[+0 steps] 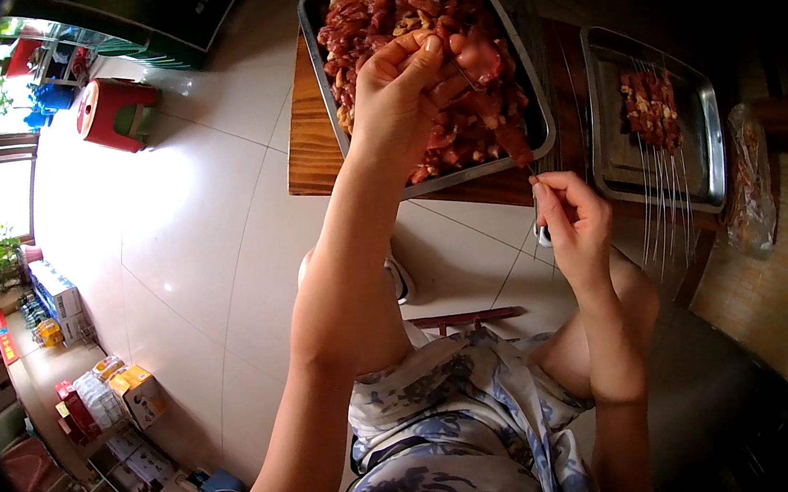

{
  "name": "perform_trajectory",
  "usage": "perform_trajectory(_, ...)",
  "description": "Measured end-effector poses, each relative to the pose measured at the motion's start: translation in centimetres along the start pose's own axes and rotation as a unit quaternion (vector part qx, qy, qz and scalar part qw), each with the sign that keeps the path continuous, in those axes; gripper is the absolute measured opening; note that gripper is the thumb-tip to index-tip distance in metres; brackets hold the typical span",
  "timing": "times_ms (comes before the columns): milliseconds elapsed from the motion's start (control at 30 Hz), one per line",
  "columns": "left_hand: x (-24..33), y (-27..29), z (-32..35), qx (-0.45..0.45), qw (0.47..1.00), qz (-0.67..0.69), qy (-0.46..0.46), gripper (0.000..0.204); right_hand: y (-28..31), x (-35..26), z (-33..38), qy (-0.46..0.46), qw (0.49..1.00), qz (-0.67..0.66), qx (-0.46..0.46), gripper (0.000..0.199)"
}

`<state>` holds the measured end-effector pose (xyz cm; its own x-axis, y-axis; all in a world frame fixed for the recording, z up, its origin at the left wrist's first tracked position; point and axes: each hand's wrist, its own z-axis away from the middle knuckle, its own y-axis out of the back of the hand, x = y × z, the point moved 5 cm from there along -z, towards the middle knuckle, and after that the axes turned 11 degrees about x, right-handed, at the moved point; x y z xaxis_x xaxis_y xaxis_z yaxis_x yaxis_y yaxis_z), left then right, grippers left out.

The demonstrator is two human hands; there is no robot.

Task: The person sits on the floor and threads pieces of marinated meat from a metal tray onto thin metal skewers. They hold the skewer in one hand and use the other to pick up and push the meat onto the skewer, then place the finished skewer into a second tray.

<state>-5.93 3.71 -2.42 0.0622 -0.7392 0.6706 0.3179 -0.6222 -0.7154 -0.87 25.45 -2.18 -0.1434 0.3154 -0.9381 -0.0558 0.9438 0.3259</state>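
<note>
A person's left hand [399,80] pinched a piece of raw meat [478,57] above a large metal tray [471,174], thumb and fingers closed on it, though the exact grip was partly lost behind the fingers. The right hand [578,219], just beyond the tray's near right corner, was clamped on the lower end of a thin skewer [534,195]; a strip of meat [515,144] hung above that hand, and the skewer's upper length was hard to follow against the heap of cut meat [388,2] filling the tray. The left hand and wrist covered part of the heap, and the tray's far edge ran close to the top of the view

The tray sat by the near left corner of the wooden surface [310,154]. To its right, a smaller tray [617,160] held loaded skewers [653,113], their bare ends jutting over its near edge; they overlapped too closely to count, and its far side sank into shadow. A clear plastic bag [749,185], contents blurred, lay past its right edge. Whether one surface carried both trays could not be told
</note>
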Motion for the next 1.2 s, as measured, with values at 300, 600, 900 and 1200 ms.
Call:
perform_trajectory(300, -0.8, -1.2, 0.8, 0.005, 0.999, -0.051, 0.016, 0.013, -0.2, -0.1, -0.1, -0.004, 1.0, -0.021, 0.011, 0.007)
perform_trajectory(600, -0.3, -1.3, 0.7, 0.037, 0.998, -0.053, -0.022, 0.017, -0.2, -0.1, 0.1, -0.024, 0.999, -0.043, 0.012, 0.007)
perform_trajectory(900, 0.9, -1.0, -0.1, 0.065, 0.991, -0.063, -0.101, 0.019, -0.1, 0.3, 0.2, -0.019, 0.999, -0.039, 0.009, 0.007)
perform_trajectory(1200, -0.7, -1.9, 1.2, 0.071, 0.992, -0.061, -0.09, 0.018, -0.1, 0.2, 0.0, -0.018, 1.0, -0.012, 0.02, 0.007)
